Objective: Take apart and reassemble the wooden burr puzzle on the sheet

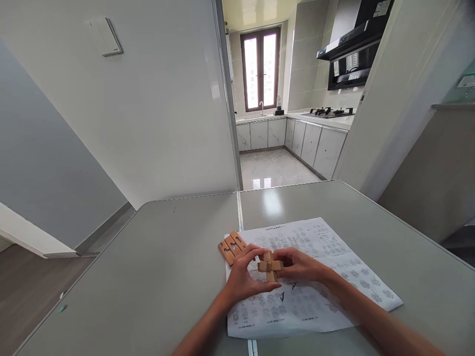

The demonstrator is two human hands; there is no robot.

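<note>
A small wooden burr puzzle (269, 266) of crossed, interlocking sticks is held between both hands above a printed sheet. My left hand (243, 279) grips it from the left, thumb at its lower end and fingers at its top. From the right, my right hand (299, 264) pinches its side, with some fingertips hidden behind the wood. Under the hands lies the white instruction sheet (334, 287), covered in small line drawings. Just beyond my left hand, flat brown wooden pieces with cut-outs (230, 245) rest side by side, partly on the sheet's corner.
The grey table (148, 277) has a pale seam (239, 210) running away from me. A white wall (174, 109) stands at its far left side. Past the doorway is a kitchen with a window (261, 69), a gas hob (330, 112) and a black range hood (356, 39).
</note>
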